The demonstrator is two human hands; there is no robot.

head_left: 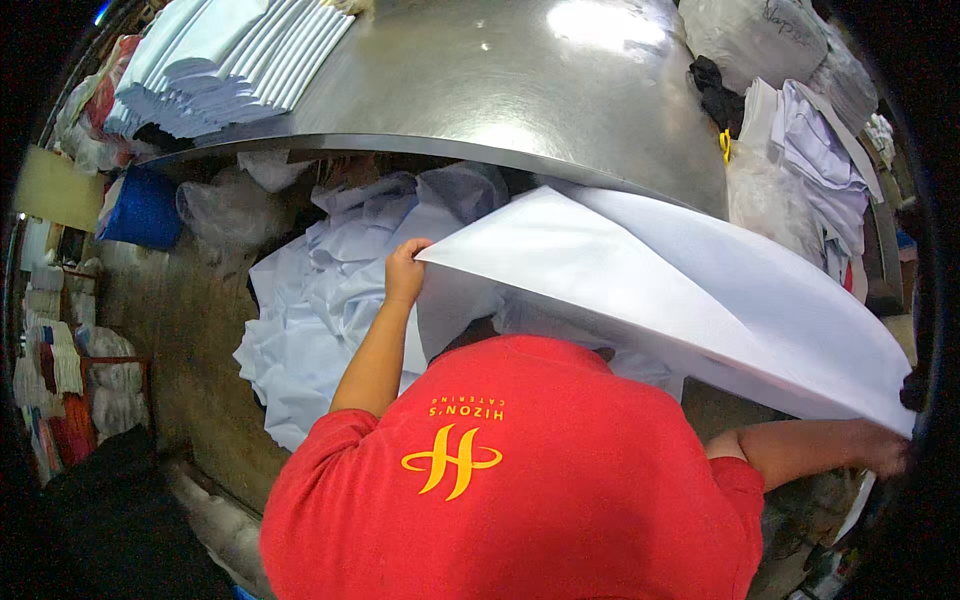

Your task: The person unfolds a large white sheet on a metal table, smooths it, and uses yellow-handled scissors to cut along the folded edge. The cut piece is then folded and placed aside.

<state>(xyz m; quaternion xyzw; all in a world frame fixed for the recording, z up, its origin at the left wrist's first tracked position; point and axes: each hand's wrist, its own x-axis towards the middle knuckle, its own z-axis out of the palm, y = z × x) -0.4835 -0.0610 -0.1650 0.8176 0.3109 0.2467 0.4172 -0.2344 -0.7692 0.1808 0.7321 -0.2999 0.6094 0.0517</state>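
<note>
A large white cloth is stretched between my two hands, in a long folded band running from the middle to the right rim. My left hand pinches its left corner, raised beside the pile. My right hand, slightly blurred at the dark right rim, is closed at the far right end of this cloth. Below and left of the stretched cloth lies a heap of crumpled white cloths, partly hidden by it and by my red shirt.
A metal table spans the far side, bearing a stack of folded white cloths at left. Plastic bags and more folded cloth stand at right. A blue container is at far left, above shelves of cloth.
</note>
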